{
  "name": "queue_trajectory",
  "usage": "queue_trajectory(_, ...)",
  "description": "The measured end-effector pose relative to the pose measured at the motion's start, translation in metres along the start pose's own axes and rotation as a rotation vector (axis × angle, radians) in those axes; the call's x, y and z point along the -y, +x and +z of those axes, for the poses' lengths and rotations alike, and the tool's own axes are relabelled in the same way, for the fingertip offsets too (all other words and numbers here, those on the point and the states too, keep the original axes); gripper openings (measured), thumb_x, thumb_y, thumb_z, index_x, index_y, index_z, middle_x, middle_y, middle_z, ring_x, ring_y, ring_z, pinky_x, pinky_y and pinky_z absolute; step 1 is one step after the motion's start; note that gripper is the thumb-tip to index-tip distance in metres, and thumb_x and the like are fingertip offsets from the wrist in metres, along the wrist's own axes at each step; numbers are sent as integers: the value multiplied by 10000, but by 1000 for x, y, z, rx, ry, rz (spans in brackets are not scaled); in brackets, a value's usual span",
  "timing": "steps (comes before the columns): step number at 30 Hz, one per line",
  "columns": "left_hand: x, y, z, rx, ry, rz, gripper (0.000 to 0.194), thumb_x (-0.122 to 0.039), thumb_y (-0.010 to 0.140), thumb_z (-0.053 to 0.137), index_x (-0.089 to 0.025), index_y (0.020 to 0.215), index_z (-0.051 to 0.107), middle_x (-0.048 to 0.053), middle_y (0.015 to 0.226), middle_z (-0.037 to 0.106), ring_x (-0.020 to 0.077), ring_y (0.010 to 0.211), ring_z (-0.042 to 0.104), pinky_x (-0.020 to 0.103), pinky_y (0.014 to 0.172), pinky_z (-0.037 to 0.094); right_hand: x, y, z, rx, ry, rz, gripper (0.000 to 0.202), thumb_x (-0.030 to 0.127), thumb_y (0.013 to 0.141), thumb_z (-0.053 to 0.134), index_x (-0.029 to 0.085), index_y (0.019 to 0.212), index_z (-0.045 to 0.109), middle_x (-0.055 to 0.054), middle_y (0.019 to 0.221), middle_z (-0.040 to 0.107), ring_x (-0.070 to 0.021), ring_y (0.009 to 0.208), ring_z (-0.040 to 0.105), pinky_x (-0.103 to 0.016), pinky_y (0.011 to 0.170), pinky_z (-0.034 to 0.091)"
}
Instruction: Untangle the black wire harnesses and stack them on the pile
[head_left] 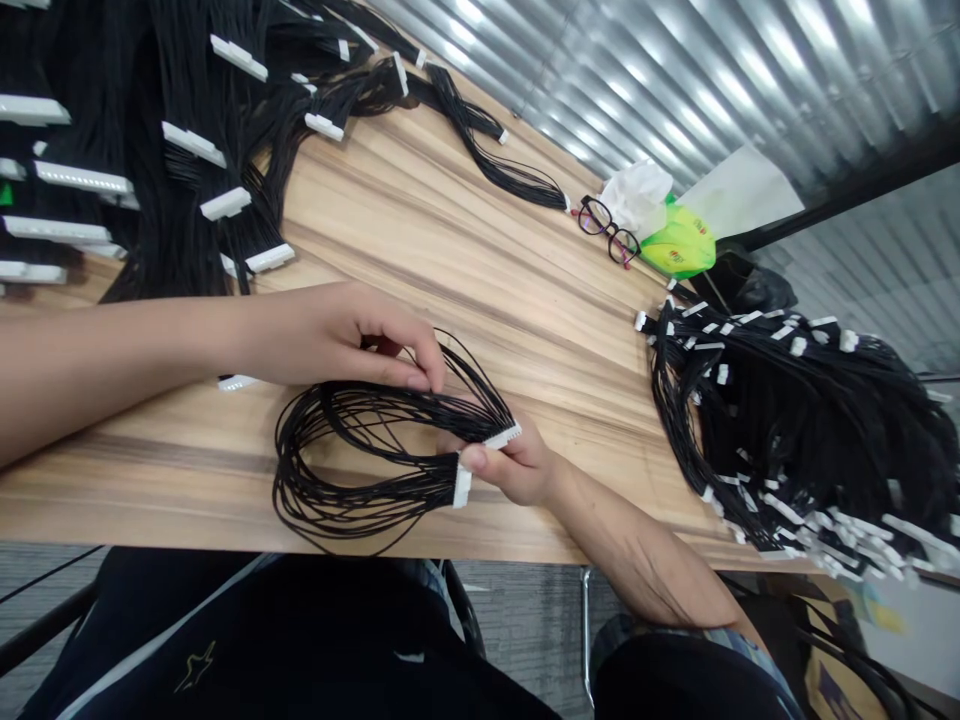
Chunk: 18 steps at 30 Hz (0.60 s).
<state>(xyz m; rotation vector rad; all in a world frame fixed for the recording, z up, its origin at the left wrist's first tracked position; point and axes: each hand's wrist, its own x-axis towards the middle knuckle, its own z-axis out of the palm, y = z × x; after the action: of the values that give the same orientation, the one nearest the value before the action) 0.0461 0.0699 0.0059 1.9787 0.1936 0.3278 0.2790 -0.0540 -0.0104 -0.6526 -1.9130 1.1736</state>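
A wire harness (360, 490) of many thin black wires is bent into a loop just above the front part of the wooden table. Its two white connectors (463, 482) sit close together at the loop's right end. There my right hand (517, 465) grips them, thumb on the near side; its other fingers are mostly hidden behind the wires. From the left, my left hand (382, 345) reaches over the top of the loop, with thumb and index finger closed on some of the upper wires. How many wires lie in that pinch is hidden.
Black harnesses (187, 80) with white connectors cover the table's left side. A large pile of harnesses (810, 420) lies at the right. Along the back are another harness (502, 165), glasses (609, 232) and a green packet (681, 240), before a corrugated metal wall (637, 80).
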Motion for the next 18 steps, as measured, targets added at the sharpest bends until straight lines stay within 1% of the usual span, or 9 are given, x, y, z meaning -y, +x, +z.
queue_trajectory(3, 0, 1, 9, 4, -104, 37, 218, -230, 1036, 661, -351, 1091, 834, -35, 1060, 831, 85, 861, 753, 142, 773, 582, -1, 1, 1, 13, 26, -8, 353, 330, 1083, 502, 249, 763, 626, 8, 707, 666, -145, 678, 638, -278, 661, 557)
queue_trajectory(5, 0, 1, 14, -27, -134, 41, 243, -211, 1018, 671, -373, 1084, 841, -22, 1055, 836, 99, 856, 769, 149, 766, 593, -1, 2, 2, 23, 29, -15, 341, 310, 1080, 510, 245, 769, 636, 5, 717, 673, -144, 693, 641, -271, 659, 548)
queue_trajectory(7, 0, 2, 17, -66, -141, 20, 226, -228, 999, 686, -371, 1066, 847, -7, 1015, 838, 124, 835, 780, 171, 738, 606, -2, 3, 2, 10, 55, 3, 330, 297, 1077, 522, 242, 774, 641, 7, 721, 672, -137, 691, 636, -256, 635, 533)
queue_trajectory(11, -3, 4, 16, -117, -154, -32, 156, -281, 968, 701, -342, 989, 843, -20, 889, 823, 131, 757, 766, 166, 651, 587, -2, 2, 3, -12, 123, 76, 338, 333, 1071, 551, 238, 764, 654, 10, 708, 671, -135, 689, 637, -253, 625, 528)
queue_trajectory(13, -6, 5, 14, -109, -149, -67, 153, -270, 965, 694, -333, 974, 834, -37, 875, 815, 115, 740, 752, 147, 646, 571, -3, 0, 3, -21, 134, 106, 347, 360, 1074, 550, 237, 767, 657, 12, 702, 673, -136, 688, 640, -260, 636, 531)
queue_trajectory(14, -7, 5, 12, -89, -142, -87, 157, -261, 965, 687, -329, 974, 828, -45, 878, 811, 107, 727, 742, 141, 640, 562, -3, 0, 3, -26, 137, 119, 356, 374, 1077, 547, 235, 768, 657, 12, 704, 674, -136, 690, 641, -264, 644, 532)
queue_trajectory(16, -9, 5, 10, -62, -118, -123, 146, -277, 970, 676, -306, 962, 818, -45, 851, 790, 95, 662, 694, 140, 574, 516, -4, -2, 4, -34, 148, 141, 382, 405, 1080, 545, 228, 761, 656, 11, 709, 671, -134, 692, 639, -273, 666, 536)
queue_trajectory(18, -11, 4, 10, -69, -94, -155, 142, -312, 970, 680, -264, 934, 809, -37, 764, 735, 83, 575, 598, 154, 499, 438, -5, -4, 6, -51, 179, 171, 419, 446, 1079, 553, 218, 742, 652, 12, 709, 662, -128, 686, 631, -277, 680, 531)
